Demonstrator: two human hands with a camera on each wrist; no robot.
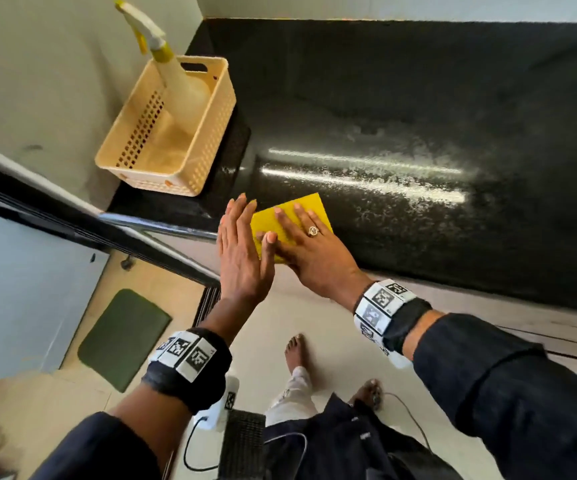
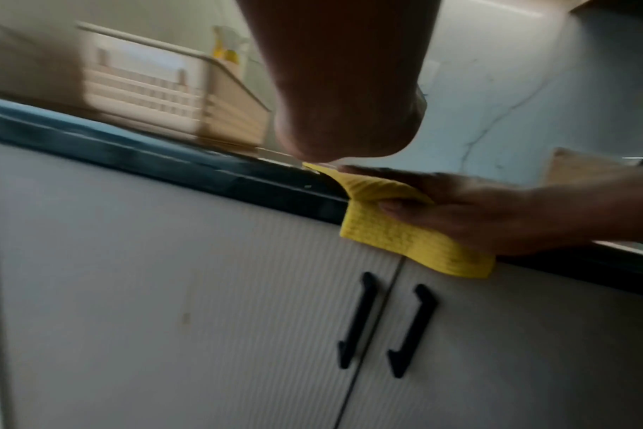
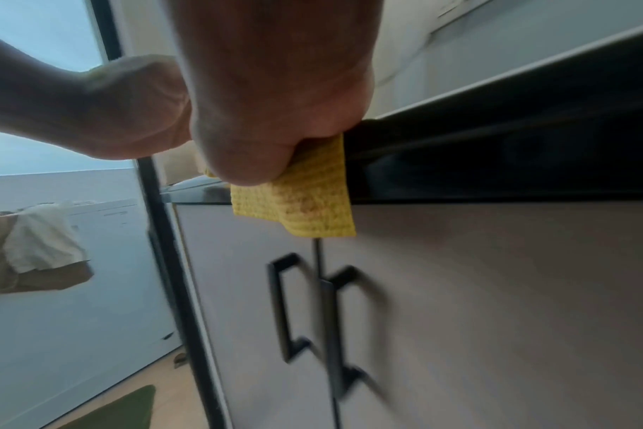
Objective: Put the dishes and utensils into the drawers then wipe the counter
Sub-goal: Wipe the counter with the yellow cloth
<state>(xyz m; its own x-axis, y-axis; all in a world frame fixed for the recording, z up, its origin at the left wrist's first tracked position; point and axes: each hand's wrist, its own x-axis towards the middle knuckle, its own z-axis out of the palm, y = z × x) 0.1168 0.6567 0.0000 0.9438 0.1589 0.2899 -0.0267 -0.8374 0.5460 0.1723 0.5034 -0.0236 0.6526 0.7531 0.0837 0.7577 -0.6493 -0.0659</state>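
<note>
A yellow cloth lies on the front edge of the black counter, and part of it hangs over the edge. My right hand lies flat on the cloth with straight fingers, the thumb across its near part. My left hand stands edgewise with straight fingers against the cloth's left side and holds nothing. In the wrist views only the heel of each hand shows: left hand, right hand.
A cream basket with a spray bottle stands at the counter's left end. Wet streaks shine mid-counter. Below the edge are white cabinet doors with black handles. A green mat lies on the floor at the left.
</note>
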